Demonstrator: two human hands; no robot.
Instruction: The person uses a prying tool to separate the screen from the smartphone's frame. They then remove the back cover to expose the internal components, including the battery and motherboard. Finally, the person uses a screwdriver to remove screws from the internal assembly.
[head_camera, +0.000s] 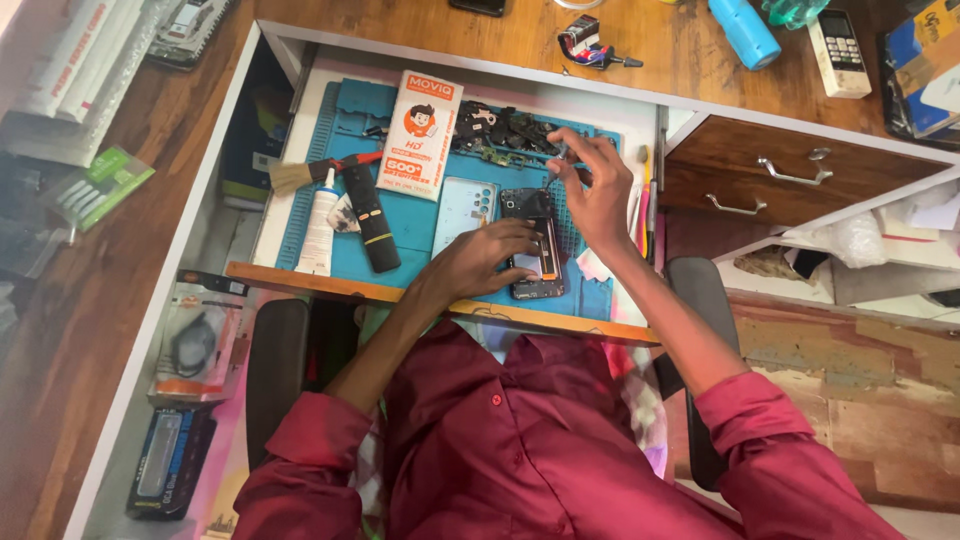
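At centre frame, my left hand lies spread, pressing the opened phone onto the blue mat. My right hand, just above, pinches a thin tool over the phone's top end.

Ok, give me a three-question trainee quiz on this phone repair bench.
1. True or false: the opened phone lies on the blue work mat.
2. Which hand steadies the phone? A) the left hand B) the right hand C) neither
3. Fill in: just left of the phone lies its pale blue back ____.

Key
1. True.
2. A. It presses on the phone's lower part, while the right hand pinches a thin tool above the phone's top end.
3. Cover; it lies flat on the mat.
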